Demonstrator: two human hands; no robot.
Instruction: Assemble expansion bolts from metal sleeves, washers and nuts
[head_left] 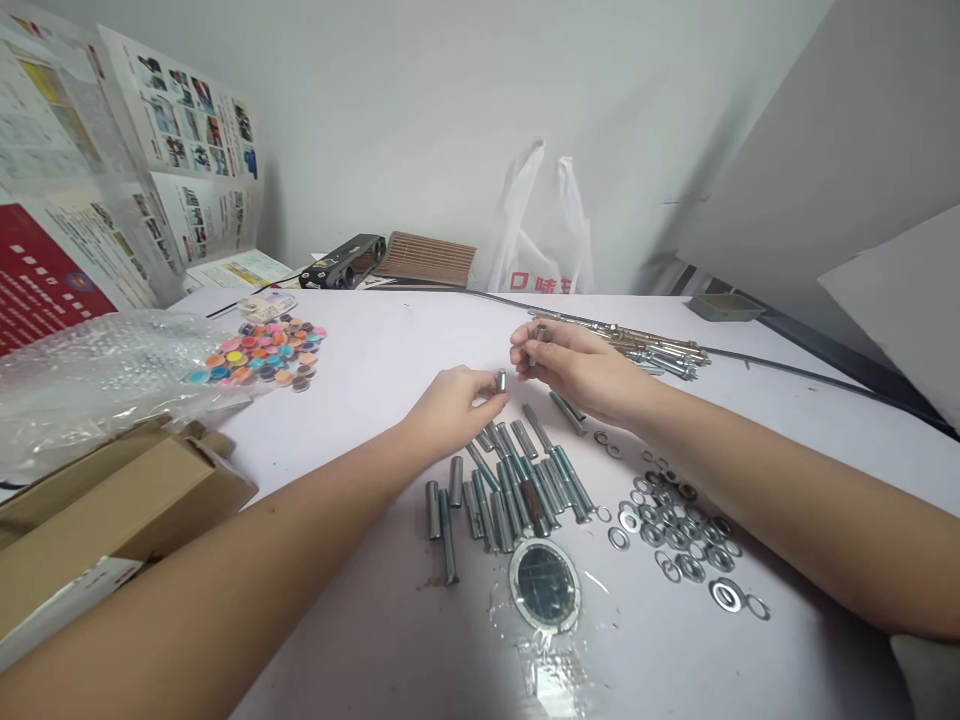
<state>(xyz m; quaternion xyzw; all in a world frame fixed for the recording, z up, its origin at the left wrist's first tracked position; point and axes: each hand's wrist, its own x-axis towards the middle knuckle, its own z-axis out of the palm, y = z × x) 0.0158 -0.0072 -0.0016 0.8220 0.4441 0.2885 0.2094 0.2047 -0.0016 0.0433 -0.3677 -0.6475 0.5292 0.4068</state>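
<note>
My left hand is closed, pinching a small shiny metal piece between thumb and fingertips; most of it is hidden. A little to the right and farther back, my right hand is closed on a short metal cylinder, held roughly upright. The two hands are apart. Below them lies a pile of metal bolts and metal sleeves. One bolt rests under my right hand. Loose washers spread beneath my right forearm.
A round dark disc lies on clear plastic in front. Assembled bolts lie behind my right hand. Coloured caps, bubble wrap and a cardboard box are leftward. A white plastic bag stands at the back.
</note>
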